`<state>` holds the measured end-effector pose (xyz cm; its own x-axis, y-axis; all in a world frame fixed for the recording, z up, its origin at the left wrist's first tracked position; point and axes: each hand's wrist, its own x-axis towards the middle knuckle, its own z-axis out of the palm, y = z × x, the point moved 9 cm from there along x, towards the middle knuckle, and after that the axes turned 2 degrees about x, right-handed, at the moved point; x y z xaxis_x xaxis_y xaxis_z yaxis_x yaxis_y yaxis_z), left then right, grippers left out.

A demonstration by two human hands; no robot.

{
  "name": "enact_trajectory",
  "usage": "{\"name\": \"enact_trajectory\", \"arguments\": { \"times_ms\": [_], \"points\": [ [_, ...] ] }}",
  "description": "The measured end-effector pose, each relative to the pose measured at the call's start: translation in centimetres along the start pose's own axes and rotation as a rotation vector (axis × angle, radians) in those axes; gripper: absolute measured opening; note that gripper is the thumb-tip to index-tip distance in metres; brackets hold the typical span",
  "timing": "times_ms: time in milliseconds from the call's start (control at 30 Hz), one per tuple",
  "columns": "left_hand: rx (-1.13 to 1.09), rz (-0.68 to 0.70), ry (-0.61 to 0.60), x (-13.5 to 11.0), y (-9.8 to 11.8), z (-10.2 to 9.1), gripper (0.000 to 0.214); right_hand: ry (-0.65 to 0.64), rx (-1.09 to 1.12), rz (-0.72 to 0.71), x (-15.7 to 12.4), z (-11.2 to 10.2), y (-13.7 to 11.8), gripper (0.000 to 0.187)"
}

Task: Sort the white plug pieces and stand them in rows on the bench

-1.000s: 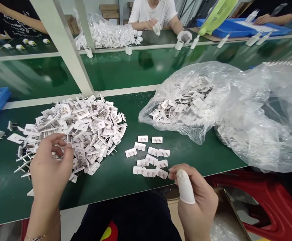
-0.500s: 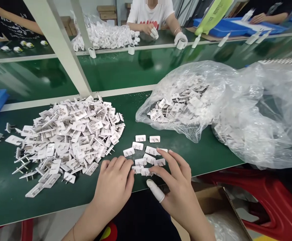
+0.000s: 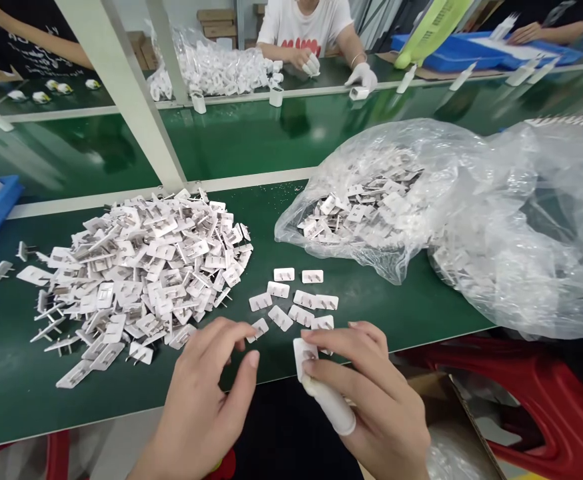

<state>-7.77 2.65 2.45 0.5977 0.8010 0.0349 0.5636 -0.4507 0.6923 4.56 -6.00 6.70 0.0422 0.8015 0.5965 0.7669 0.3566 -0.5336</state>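
Note:
Between the thumb and fingers of my right hand [image 3: 361, 387] is a white plug plate [image 3: 300, 353], a small rectangle raised at the table's front edge. A white finger cot [image 3: 332, 403] covers that thumb. My left hand [image 3: 209, 387] is open, its thumb apart from its bent fingers, and its fingertips are beside a loose plug plate [image 3: 258, 329]. Several more plates, such as one plug plate [image 3: 280, 318], lie spread out beyond my hands with their metal prongs up. To the left rises a large pile of plug plates [image 3: 146, 267].
A clear plastic bag [image 3: 401, 260] of plates lies at the right on the green table [image 3: 211, 373]. A pale metal post [image 3: 136, 100] stands behind the pile. Across the conveyor belt [image 3: 241, 140], a gloved person [image 3: 306, 33] handles white housings. A red stool [image 3: 536, 400] is at lower right.
My right hand has lifted a plug plate from the group and drawn it nearer. My left hand has come back and opened, and the plates near it have shifted.

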Motion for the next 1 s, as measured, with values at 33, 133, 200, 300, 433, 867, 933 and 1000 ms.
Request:
{"name": "enact_trajectory", "arguments": {
  "times_ms": [33, 133, 200, 300, 433, 867, 933, 1000],
  "points": [
    [-0.123, 0.000, -0.021, -0.1, 0.5, -0.1, 0.015, -0.010, 0.019, -0.020, 0.1, 0.0, -0.5, 0.018],
    [-0.402, -0.019, -0.073, 0.0, 1.7, -0.2, 0.016, -0.067, 0.053, -0.040, 0.3, 0.3, -1.5, 0.022],
    [-0.475, -0.020, -0.070, 0.2, 2.1, -0.1, 0.017, -0.093, 0.069, -0.035, 0.5, 0.5, -1.9, 0.025],
    [-0.430, -0.002, -0.009, 0.7, 2.2, -0.4, 0.017, -0.070, 0.092, -0.032, 1.0, 0.5, -2.3, 0.025],
    [-0.318, 0.003, 0.125, 1.1, 1.6, -1.7, 0.021, -0.006, 0.172, 0.032, 1.4, 0.5, -1.7, 0.022],
    [0.215, -0.085, -0.074, 0.4, -1.9, 1.3, 0.033, 0.119, 0.462, 0.198, 0.3, 0.9, 0.4, 0.058],
    [0.026, -0.097, -0.052, 0.3, -1.4, 0.7, 0.026, 0.126, 0.473, 0.209, 0.3, 0.8, 0.4, 0.059],
    [-0.222, -0.092, -0.050, 0.4, -0.5, 0.0, 0.020, 0.123, 0.488, 0.215, 0.4, 0.8, 0.3, 0.059]
  ]
}}
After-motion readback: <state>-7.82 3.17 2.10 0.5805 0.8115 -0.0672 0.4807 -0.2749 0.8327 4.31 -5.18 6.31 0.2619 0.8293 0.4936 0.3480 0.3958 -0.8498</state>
